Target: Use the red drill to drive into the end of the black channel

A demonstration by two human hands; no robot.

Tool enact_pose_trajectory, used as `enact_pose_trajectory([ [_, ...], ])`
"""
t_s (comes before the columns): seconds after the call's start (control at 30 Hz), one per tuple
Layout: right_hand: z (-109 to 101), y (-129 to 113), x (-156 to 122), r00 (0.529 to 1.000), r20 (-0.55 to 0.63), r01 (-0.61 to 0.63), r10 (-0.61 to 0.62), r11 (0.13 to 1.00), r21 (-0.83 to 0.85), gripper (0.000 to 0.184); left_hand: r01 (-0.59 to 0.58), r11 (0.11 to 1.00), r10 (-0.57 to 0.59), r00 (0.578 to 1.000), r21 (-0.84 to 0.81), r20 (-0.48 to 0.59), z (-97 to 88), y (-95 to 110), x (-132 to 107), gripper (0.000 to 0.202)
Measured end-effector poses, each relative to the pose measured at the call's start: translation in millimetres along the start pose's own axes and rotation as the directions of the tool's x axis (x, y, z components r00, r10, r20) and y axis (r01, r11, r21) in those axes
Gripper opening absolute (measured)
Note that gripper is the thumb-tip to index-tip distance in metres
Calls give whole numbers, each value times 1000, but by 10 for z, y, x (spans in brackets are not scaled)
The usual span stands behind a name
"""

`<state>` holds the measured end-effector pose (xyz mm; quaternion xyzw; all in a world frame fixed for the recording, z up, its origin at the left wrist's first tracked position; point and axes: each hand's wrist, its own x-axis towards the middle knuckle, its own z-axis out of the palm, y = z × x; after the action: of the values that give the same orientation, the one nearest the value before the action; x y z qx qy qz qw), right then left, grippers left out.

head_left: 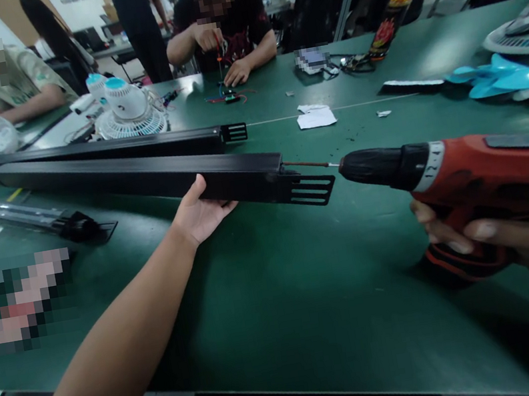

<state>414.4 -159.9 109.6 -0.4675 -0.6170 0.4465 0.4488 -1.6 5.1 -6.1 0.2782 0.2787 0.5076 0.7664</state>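
My left hand (203, 211) grips a long black rectangular bar (149, 173) near its right end, thumb over the near side and fingers underneath. A flat slotted bracket (312, 188) sticks out of that end. My right hand (468, 235) is wrapped round the handle of a red and black cordless drill (497, 166). From the drill's chuck a long thin bit (312, 163) reaches left to the bar's end, just above the bracket. Whether the tip sits in a screw is hidden.
Behind lies a second black bar (173, 139); a clear tube (7, 210) rests at left. Further back are a white fan part (127, 103), paper scraps (316, 116), blue fan blades (503, 77) and a tilted bottle (397, 7). Across the table a person (221, 29) works with a screwdriver.
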Motion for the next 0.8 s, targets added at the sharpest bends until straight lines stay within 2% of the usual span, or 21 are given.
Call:
enact_pose_trajectory([
  [0.33,42,-48,25,999,43,21,-20,1000,-8,42,-5,1000,5,1000,-20,7,-56,-4,27,46],
  [0.47,12,-27,7,998,45,33,-31,999,-33,41,12,1000,-12,1000,-23,2,-21,4,12,49],
  [0.6,-43,33,-14,999,40,26,-24,999,-44,42,-9,1000,8,999,-6,-36,38,-8,-1,49],
  [0.8,-59,33,-12,998,56,43,-39,997,-71,40,-32,999,32,999,13,-38,39,-22,21,51],
])
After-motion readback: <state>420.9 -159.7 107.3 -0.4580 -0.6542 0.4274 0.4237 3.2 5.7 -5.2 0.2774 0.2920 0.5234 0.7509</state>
